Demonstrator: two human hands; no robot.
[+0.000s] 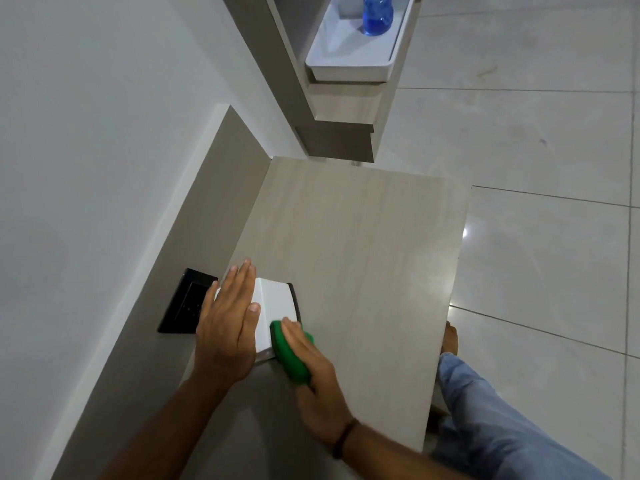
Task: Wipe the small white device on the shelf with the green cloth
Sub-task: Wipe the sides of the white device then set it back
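Both forearms reach in from the bottom edge, the right one wearing a dark band at the wrist (343, 441). His right hand (317, 379) has its grip closed around a bunched green cloth (290, 355), pressing it against the near right edge of the small white device (273, 308). That device sits on the pale wood-grain shelf (363, 258), close to the back panel on its left side. His left hand (227, 323) lies flat and open over the left part of the device, fingers stretched out, holding nothing but steadying it by pressure. Just beside that hand, a black wall socket (187, 303) is set into the grey back panel. A leg in blue jeans (491, 424) stands to the right on the glossy tiled floor (554, 150). Further up, a white tray (349, 50) rests on a higher ledge with a blue bottle (376, 15) standing in it.
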